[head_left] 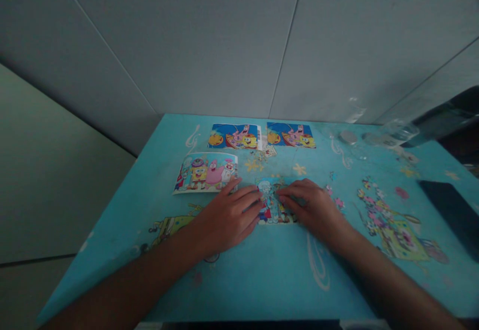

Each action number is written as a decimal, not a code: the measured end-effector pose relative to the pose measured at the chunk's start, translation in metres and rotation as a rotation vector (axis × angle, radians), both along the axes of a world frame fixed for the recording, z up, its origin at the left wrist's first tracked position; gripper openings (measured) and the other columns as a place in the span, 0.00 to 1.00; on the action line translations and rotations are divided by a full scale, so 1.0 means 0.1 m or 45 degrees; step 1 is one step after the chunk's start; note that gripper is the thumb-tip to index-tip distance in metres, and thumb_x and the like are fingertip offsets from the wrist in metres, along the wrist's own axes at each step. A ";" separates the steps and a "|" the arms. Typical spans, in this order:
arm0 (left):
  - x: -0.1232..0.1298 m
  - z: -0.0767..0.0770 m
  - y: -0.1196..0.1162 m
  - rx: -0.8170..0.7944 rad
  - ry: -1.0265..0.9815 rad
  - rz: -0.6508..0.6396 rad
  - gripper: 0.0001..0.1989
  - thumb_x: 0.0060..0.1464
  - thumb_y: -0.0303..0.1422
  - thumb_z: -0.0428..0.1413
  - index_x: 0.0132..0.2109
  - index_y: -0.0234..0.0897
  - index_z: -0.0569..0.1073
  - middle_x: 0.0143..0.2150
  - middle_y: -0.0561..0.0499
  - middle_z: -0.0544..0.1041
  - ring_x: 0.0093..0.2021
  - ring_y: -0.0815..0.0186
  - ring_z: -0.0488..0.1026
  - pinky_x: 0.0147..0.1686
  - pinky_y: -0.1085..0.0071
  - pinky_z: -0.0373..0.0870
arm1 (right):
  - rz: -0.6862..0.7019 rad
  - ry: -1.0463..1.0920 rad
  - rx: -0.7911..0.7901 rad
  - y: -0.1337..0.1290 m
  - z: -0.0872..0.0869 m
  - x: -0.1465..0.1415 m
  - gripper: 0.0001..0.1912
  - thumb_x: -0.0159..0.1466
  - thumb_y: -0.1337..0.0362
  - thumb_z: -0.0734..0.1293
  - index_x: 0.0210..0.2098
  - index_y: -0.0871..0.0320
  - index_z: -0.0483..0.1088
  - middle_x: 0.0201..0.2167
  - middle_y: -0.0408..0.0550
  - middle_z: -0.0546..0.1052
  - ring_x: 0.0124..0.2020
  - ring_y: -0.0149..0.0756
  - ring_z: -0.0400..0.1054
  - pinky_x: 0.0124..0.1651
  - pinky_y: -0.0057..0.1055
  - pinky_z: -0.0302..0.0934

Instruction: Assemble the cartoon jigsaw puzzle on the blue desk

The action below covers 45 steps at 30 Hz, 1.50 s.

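A partly covered cartoon jigsaw picture (265, 188) lies flat between my hands, near the middle of the table. My left hand (235, 213) rests with spread fingers, their tips on the picture's left edge. Over its right part, my right hand (307, 201) has thumb and forefinger pressed together; what they pinch is too small to make out. Left of the picture is a printed card (205, 171) with cartoon figures, its right edge close to my left fingers. Loose small pieces (340, 203) lie just right of my right hand.
Two blue cartoon pictures (234, 136) (291, 135) lie at the table's back edge. More loose pieces (370, 205) are at the right, with a dark flat object (451, 212) beyond. Clear containers (400, 133) stand at the back right, before a grey wall.
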<state>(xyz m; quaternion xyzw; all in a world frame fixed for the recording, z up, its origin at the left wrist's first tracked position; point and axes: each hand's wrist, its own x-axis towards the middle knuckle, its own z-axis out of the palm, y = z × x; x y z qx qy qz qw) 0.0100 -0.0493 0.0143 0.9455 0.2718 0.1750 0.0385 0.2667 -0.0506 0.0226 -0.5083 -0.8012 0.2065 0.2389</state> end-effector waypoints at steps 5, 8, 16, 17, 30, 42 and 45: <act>0.00 -0.01 0.01 0.004 0.005 -0.007 0.14 0.69 0.31 0.50 0.58 0.37 0.74 0.60 0.45 0.76 0.63 0.57 0.69 0.72 0.46 0.47 | 0.037 -0.050 -0.007 -0.02 -0.04 -0.08 0.07 0.69 0.63 0.70 0.44 0.51 0.80 0.38 0.47 0.81 0.41 0.41 0.73 0.48 0.41 0.64; 0.01 -0.01 0.01 -0.004 0.007 -0.008 0.14 0.70 0.31 0.50 0.57 0.36 0.74 0.59 0.45 0.77 0.63 0.57 0.70 0.71 0.46 0.49 | 0.047 -0.086 0.013 -0.03 -0.06 -0.12 0.07 0.68 0.63 0.70 0.44 0.52 0.80 0.38 0.48 0.81 0.41 0.42 0.72 0.47 0.41 0.64; 0.00 -0.03 0.00 -0.004 -0.004 -0.001 0.14 0.70 0.32 0.50 0.58 0.37 0.74 0.59 0.44 0.76 0.63 0.56 0.70 0.70 0.47 0.53 | 0.052 -0.067 0.000 -0.03 -0.08 -0.14 0.06 0.67 0.65 0.71 0.43 0.53 0.79 0.38 0.49 0.80 0.42 0.43 0.72 0.48 0.41 0.64; 0.00 -0.03 0.00 -0.010 0.001 0.002 0.14 0.70 0.33 0.50 0.58 0.37 0.74 0.58 0.44 0.77 0.63 0.56 0.70 0.70 0.47 0.53 | 0.045 -0.055 -0.009 -0.03 -0.08 -0.14 0.06 0.66 0.66 0.72 0.43 0.53 0.79 0.38 0.48 0.80 0.42 0.43 0.72 0.48 0.41 0.64; -0.04 -0.11 0.02 0.054 -0.052 -0.006 0.15 0.70 0.35 0.51 0.59 0.39 0.75 0.59 0.47 0.77 0.62 0.57 0.71 0.70 0.50 0.54 | 0.089 0.103 -0.107 -0.40 0.26 -0.14 0.06 0.72 0.63 0.66 0.40 0.54 0.76 0.37 0.45 0.81 0.40 0.37 0.74 0.50 0.38 0.63; -0.19 -0.26 0.16 0.143 0.052 -0.128 0.19 0.68 0.35 0.51 0.63 0.42 0.72 0.66 0.50 0.71 0.65 0.61 0.68 0.75 0.59 0.42 | -0.466 0.064 -0.162 -1.33 0.20 0.96 0.06 0.70 0.63 0.66 0.41 0.51 0.78 0.37 0.45 0.80 0.38 0.36 0.74 0.42 0.34 0.69; -0.23 -0.31 0.18 0.125 0.064 -0.142 0.20 0.68 0.36 0.51 0.64 0.41 0.71 0.67 0.50 0.69 0.66 0.59 0.66 0.75 0.57 0.41 | -0.660 0.020 -0.114 -1.42 0.23 1.22 0.07 0.69 0.60 0.67 0.41 0.51 0.78 0.38 0.46 0.81 0.37 0.38 0.74 0.39 0.33 0.69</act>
